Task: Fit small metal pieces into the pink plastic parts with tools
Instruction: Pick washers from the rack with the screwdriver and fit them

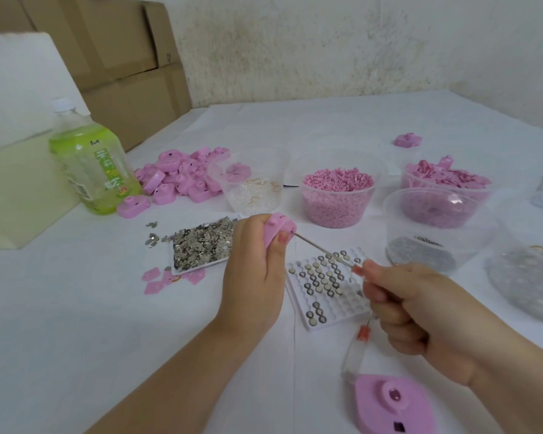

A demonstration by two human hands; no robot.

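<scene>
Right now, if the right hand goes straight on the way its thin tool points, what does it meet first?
The pink plastic part that the left hand grips. The right hand's thin metal tool points at it, tip seemingly at its edge beside the thumb, though depth is unclear.
</scene>
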